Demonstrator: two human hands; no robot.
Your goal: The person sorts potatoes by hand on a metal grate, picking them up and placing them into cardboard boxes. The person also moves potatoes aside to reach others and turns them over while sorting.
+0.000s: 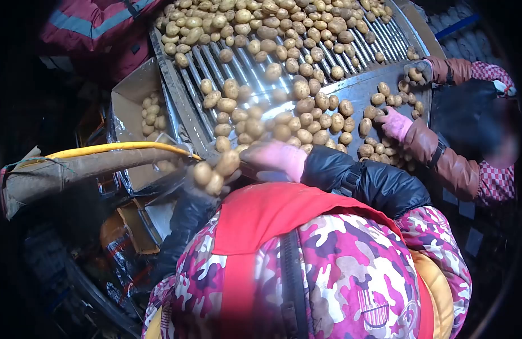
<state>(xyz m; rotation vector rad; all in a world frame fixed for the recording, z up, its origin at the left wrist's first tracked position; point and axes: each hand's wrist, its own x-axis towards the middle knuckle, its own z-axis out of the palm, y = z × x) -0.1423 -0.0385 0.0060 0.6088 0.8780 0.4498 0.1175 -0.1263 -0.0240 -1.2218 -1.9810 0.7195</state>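
Several potatoes [214,172] rest in my left hand [222,183], a gloved hand at the lower left edge of the sorting table [187,113]. My right hand [276,158], in a pink glove, reaches in at the table's near edge, just right of the left one. Motion smears its fingers, and whether it holds anything does not show. Loose potatoes [306,121] lie right beyond it on the metal surface, some of them blurred.
Metal rollers [215,65] carry a potato heap at the back. A cardboard box [134,93] with potatoes stands left, near a yellow hose [119,146]. At the right, a co-worker's gloved hands [395,124] touch potatoes. Another person's red sleeve [97,28] is upper left.
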